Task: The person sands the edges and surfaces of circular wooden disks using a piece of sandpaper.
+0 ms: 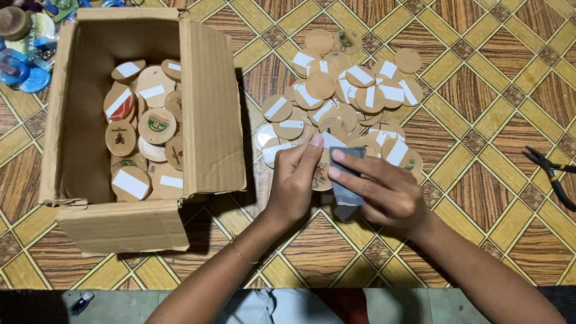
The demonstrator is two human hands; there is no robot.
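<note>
My left hand [294, 180] pinches a round wooden disc [323, 175] at the centre of the floor. My right hand [384, 192] lies over a grey rectangular block [348, 195] and presses it against that disc. Just beyond both hands spreads a pile of round wooden discs [348, 96], many with a white strip on the back. An open cardboard box [210, 108] at the left holds several more discs [147, 126], some showing printed emblems.
Black pliers [555, 174] lie on the patterned floor at the right edge. Blue and round items [24, 54] are heaped at the top left beside the box. A small bottle [81, 303] rests at the bottom left.
</note>
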